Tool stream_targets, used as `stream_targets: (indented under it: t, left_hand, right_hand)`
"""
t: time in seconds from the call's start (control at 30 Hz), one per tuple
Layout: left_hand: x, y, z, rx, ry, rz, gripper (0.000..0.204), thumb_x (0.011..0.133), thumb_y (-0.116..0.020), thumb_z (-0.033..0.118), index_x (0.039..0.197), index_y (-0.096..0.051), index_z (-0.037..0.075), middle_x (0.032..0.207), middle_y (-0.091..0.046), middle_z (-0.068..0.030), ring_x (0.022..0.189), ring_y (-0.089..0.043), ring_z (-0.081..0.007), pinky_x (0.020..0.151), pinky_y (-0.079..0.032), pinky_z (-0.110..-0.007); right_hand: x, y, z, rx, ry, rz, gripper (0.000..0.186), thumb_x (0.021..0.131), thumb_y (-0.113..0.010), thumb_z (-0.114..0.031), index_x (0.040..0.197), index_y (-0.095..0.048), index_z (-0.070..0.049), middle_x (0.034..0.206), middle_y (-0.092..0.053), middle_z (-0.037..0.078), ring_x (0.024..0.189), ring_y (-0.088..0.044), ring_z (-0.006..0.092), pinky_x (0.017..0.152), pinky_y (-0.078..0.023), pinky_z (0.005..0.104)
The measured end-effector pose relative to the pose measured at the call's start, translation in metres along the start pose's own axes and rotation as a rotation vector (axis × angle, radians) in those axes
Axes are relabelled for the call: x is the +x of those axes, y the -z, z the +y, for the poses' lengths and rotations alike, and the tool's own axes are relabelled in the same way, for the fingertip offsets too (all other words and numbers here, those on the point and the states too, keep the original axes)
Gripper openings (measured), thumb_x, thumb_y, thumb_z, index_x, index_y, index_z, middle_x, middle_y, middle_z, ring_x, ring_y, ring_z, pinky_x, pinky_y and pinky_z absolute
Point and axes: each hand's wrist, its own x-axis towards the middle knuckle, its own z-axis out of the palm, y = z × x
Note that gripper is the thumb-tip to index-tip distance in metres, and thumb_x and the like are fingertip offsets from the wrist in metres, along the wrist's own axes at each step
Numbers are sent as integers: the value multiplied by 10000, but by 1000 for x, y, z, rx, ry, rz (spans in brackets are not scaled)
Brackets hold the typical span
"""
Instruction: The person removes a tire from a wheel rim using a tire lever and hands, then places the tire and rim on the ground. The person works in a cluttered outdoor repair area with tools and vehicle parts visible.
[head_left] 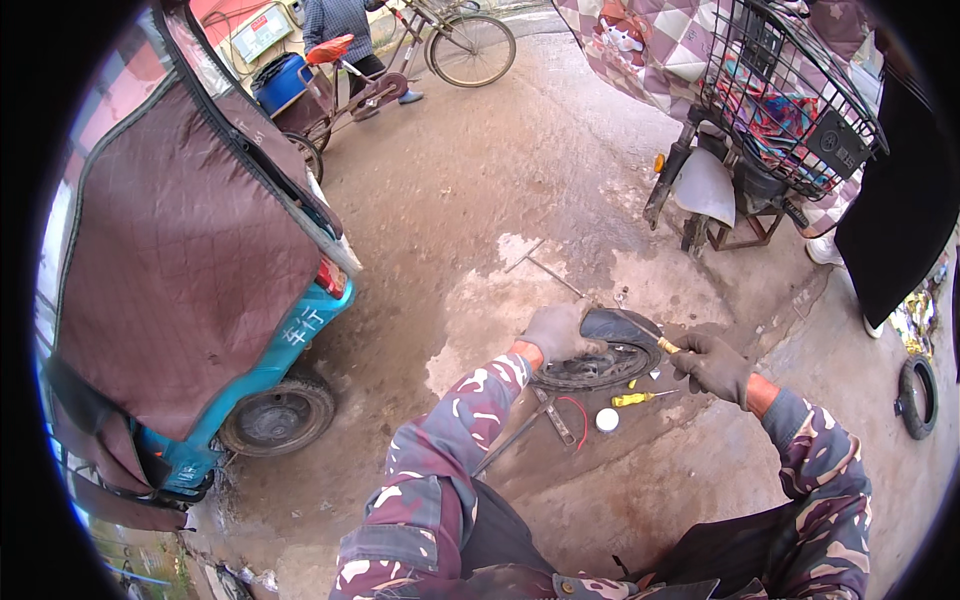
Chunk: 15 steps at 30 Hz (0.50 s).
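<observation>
A wheel with a black tyre (618, 326) lies flat on the ground in front of me. My left hand (562, 334), in a grey glove, grips the tyre's left side, with its fingers over the edge toward the rim. In my gloved right hand (714, 368) is a slim metal tool with a yellowish handle (667, 345); its shaft reaches across the tyre's far right side. Its tip is too small to make out. A yellow-handled screwdriver (632, 400), a white round container (607, 420), a thin red strip (579, 408) and a flat metal bar (553, 417) lie on the near side.
Beyond the wheel lies a T-handled rod (552, 273). A teal three-wheeler with a brown cover (190, 260) stands left; a scooter with a wire basket (790, 110) stands far right. A loose tyre (917, 397) lies right. At the back, a person (340, 35) stands beside a tricycle (365, 95).
</observation>
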Motion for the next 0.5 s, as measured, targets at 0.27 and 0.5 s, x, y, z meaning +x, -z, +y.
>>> stream_targets:
  t: [0.27,0.5]
  left_hand:
    - [6,-9,-19,1,83,82,629,812,-866,536,1285,-764,135,1100,-797,-188,1014,-773,-382,892,-599,-475]
    - [6,-3,-23,5,137,96,628,824,-859,561,1277,-769,136,1101,-801,-170,1047,-768,-376,913,-595,-468]
  right_hand:
    - [4,-10,-5,-151,-38,11,397,1018,-676,-321,1258,-722,-7,948,-745,83,703,-684,149,651,-570,327]
    - [7,-13,-16,-402,64,32,476,1010,-678,-369,1311,-721,-3,1059,-790,219,985,-779,341,878,-588,451]
